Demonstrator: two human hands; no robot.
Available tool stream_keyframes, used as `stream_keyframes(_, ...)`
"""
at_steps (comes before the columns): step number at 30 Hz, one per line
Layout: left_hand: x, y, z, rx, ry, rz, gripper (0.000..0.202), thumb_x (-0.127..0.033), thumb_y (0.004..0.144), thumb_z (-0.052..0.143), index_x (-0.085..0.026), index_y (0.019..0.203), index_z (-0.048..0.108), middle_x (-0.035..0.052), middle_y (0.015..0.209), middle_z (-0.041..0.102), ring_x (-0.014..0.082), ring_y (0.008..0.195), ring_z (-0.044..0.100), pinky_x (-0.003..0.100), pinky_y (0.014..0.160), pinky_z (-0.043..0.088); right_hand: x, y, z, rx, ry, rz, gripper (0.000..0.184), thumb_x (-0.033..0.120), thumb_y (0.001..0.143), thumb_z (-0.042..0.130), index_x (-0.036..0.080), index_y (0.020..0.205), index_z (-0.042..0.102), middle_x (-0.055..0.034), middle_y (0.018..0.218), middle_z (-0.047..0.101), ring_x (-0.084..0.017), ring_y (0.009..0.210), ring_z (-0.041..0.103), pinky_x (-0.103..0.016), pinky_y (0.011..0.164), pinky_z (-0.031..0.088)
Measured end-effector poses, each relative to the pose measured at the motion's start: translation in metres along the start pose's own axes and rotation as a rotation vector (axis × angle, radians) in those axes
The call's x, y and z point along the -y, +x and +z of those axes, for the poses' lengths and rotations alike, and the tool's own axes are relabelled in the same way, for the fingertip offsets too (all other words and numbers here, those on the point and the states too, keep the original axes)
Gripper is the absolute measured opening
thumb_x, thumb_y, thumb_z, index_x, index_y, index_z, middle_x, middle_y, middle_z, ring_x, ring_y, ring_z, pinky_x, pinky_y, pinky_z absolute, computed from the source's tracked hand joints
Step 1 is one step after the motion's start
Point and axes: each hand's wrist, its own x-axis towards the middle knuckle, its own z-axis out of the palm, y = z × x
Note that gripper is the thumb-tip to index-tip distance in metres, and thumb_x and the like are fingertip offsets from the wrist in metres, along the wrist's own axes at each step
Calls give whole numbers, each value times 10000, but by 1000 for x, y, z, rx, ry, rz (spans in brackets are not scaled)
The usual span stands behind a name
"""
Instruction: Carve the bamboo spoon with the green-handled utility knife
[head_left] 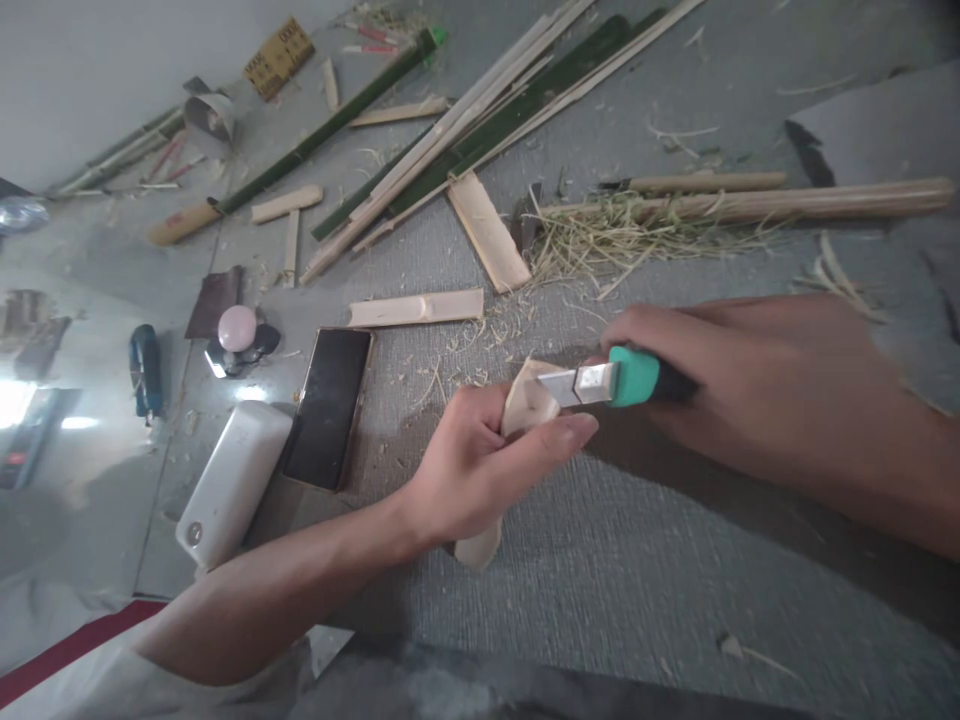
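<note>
My left hand (484, 465) is closed around a pale split piece of bamboo (525, 400) that stands tilted, its lower end (480, 548) showing below the fist. My right hand (750, 390) grips a utility knife with a teal and black handle (637, 375). The knife's metal blade (570, 385) lies against the upper end of the bamboo piece, next to my left thumb. Both hands hover over a grey textured mat (637, 580).
Long green and pale bamboo strips (480, 120), short bamboo slats (416, 308), a pile of shavings (622, 235) and a bamboo pole (787, 200) lie beyond. At left are a black whetstone (328, 405), a white power bank (232, 485), a pink-topped object (238, 328).
</note>
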Motion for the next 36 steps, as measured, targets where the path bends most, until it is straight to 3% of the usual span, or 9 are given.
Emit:
stream_keyframes(4, -2, -2, 1, 32, 1, -41, 596, -512, 983, 857, -226, 661, 445, -51, 583, 447, 83, 540, 369, 269, 495, 281, -9, 15, -9, 29, 6, 171, 315, 538, 1062, 577, 255, 1071, 715, -39, 715, 676, -203, 628, 506, -349, 676, 303)
stream_keyframes(8, -4, -2, 1, 35, -5, -42, 576, -458, 986, 863, -222, 674, 441, -58, 591, 439, 76, 544, 367, 260, 500, 274, -18, 27, -14, 31, -1, 276, 330, 533, 1095, 584, 241, 948, 628, -40, 728, 641, -180, 674, 487, -367, 760, 362)
stream_keyframes(12, -6, -1, 1, 31, 3, -50, 526, -463, 958, 884, -218, 693, 500, -56, 613, 448, 83, 562, 375, 257, 504, 306, -11, 18, -9, 67, 108, 123, 247, 498, 1041, 634, 259, 1005, 684, -6, 699, 652, -182, 628, 535, -340, 679, 324)
stream_keyframes(15, -5, -1, 1, 45, -10, -36, 556, -424, 950, 888, -219, 666, 456, -62, 604, 406, 78, 558, 340, 253, 497, 278, 0, 7, -5, 121, 167, 2, 222, 486, 1042, 632, 273, 1022, 693, -3, 736, 691, -186, 606, 573, -329, 642, 284)
stream_keyframes(18, -4, -1, 1, 49, 6, -30, 570, -422, 972, 856, -221, 653, 428, -58, 599, 391, 79, 553, 326, 254, 489, 262, 3, 3, -3, 128, 166, -11, 200, 476, 1055, 613, 290, 1037, 683, 0, 779, 718, -200, 627, 615, -327, 644, 292)
stream_keyframes(23, -3, -1, 1, 51, 15, -37, 582, -463, 953, 870, -224, 653, 433, -55, 600, 415, 82, 553, 340, 256, 489, 276, -3, 5, 0, 87, 164, -48, 181, 471, 1007, 638, 294, 999, 672, 15, 694, 671, -194, 564, 562, -337, 614, 258)
stream_keyframes(30, -1, -2, 1, 41, -8, -7, 518, -354, 947, 877, -220, 680, 454, -65, 620, 436, 80, 559, 351, 249, 506, 305, 1, 5, -7, 146, 157, -50, 140, 409, 1009, 624, 284, 1044, 679, 4, 749, 687, -204, 616, 609, -331, 649, 307)
stream_keyframes(36, -1, -2, 2, -1, 58, 28, 427, -389, 975, 809, -231, 716, 508, -59, 605, 446, 94, 542, 368, 258, 492, 328, -3, 5, -4, 184, 136, -158, 191, 391, 1043, 537, 285, 1082, 692, -18, 785, 754, -235, 653, 647, -352, 670, 340)
